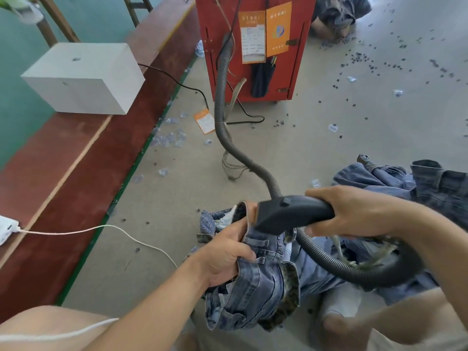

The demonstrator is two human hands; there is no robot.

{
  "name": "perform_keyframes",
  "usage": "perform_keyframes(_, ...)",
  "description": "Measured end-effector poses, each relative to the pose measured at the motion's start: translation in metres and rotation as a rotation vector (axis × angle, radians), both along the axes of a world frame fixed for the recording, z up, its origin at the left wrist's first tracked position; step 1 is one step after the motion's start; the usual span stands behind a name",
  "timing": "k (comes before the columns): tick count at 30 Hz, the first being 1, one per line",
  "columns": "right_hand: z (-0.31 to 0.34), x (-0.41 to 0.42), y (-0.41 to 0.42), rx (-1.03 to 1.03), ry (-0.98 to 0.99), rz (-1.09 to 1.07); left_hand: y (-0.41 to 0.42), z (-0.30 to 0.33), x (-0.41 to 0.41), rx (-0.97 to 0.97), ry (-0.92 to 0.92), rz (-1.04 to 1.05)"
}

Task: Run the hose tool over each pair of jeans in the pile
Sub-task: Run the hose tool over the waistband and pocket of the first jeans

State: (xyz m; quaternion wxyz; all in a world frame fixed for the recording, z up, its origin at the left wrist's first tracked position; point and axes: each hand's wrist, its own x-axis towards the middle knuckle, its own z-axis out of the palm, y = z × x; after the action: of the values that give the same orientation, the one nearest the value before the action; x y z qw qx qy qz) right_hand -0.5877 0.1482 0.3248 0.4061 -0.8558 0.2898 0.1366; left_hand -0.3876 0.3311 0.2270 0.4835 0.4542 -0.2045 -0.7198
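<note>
Denim jeans (pixel 255 282) bunch at the waistband in the gripping left hand (pixel 225 257); the right hand (pixel 354 211) wraps the black hose tool (pixel 286 214), its nozzle against the waistband, above the floor pile (pixel 405 183).

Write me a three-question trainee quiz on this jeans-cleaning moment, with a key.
1. True or false: the right hand grips the black nozzle.
2. What does the left hand hold? A) the white cable B) the jeans waistband C) nothing
3. Fill in: the ribbed hose runs back to the ___ cabinet.

Key: 1 true; 2 B; 3 red.
</note>
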Motion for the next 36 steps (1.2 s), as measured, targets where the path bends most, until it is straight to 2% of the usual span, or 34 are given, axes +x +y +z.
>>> perform_keyframes(2,-0.008,0.008,0.008,-0.045,-0.037,0.026,-0.001,-0.002,-0.001,0.008,0.039,0.029)
perform_keyframes(5,-0.012,0.012,0.005,-0.146,-0.100,-0.132,-0.006,-0.004,0.000,0.059,0.177,0.166)
perform_keyframes(8,-0.011,-0.001,-0.009,-0.211,-0.049,-0.214,-0.009,-0.006,0.006,0.110,0.260,0.271)
perform_keyframes(13,-0.020,-0.012,-0.001,-0.055,0.146,-0.077,-0.012,-0.010,0.015,0.132,0.303,0.338)
perform_keyframes(15,-0.029,-0.007,-0.003,-0.078,0.158,-0.124,-0.012,-0.011,0.015,0.128,0.295,0.329)
perform_keyframes(17,-0.035,-0.006,-0.009,-0.108,0.125,-0.268,-0.011,-0.012,0.015,0.130,0.316,0.324)
perform_keyframes(20,-0.033,-0.015,-0.018,0.094,0.008,-0.473,-0.011,-0.011,0.015,0.127,0.342,0.320)
perform_keyframes(22,-0.029,-0.021,-0.017,0.304,-0.027,-0.467,-0.011,-0.011,0.015,0.131,0.338,0.323)
perform_keyframes(24,-0.027,-0.020,-0.010,0.415,0.035,-0.383,-0.011,-0.012,0.014,0.134,0.339,0.336)
perform_keyframes(26,-0.035,-0.012,-0.001,0.437,0.086,-0.380,-0.012,-0.013,0.014,0.134,0.334,0.338)
perform_keyframes(32,-0.049,-0.001,0.002,0.441,-0.011,-0.687,-0.010,-0.016,0.012,0.164,0.344,0.317)
perform_keyframes(36,-0.036,-0.013,-0.003,0.537,0.012,-0.566,-0.012,-0.014,0.013,0.153,0.364,0.325)
